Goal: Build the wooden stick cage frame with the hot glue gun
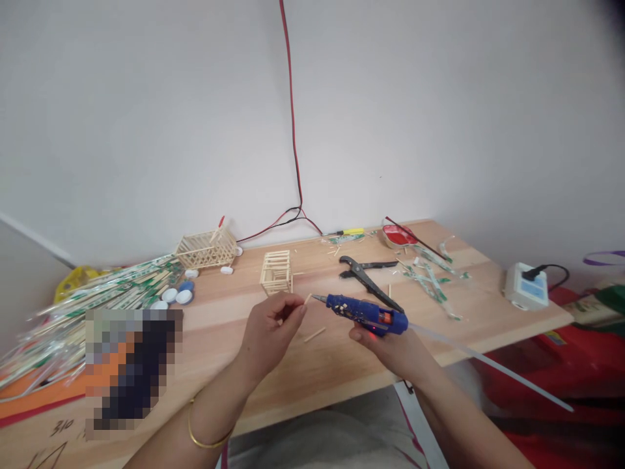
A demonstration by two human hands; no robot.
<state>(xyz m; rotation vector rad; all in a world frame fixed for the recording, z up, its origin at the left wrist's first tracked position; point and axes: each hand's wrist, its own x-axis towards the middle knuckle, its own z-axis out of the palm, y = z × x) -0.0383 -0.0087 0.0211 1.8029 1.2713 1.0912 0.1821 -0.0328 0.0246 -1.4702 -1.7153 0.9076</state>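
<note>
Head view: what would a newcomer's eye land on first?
The blue glue gun, gripped in the right hand over the middle of the table, its nozzle aimed at a short wooden stick pinched by the left hand. Just behind stands a small stick-built frame, with black pliers to its right.

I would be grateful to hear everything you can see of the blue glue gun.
The blue glue gun looks plastic, with pale flecks on its body, a grey metal nozzle and a red light glowing near the grip. A translucent glue stick juts from its back. It lies nearly level above the wooden table, gripped from below by the right hand, its nozzle aimed at the short wooden stick pinched in the left hand.
</note>
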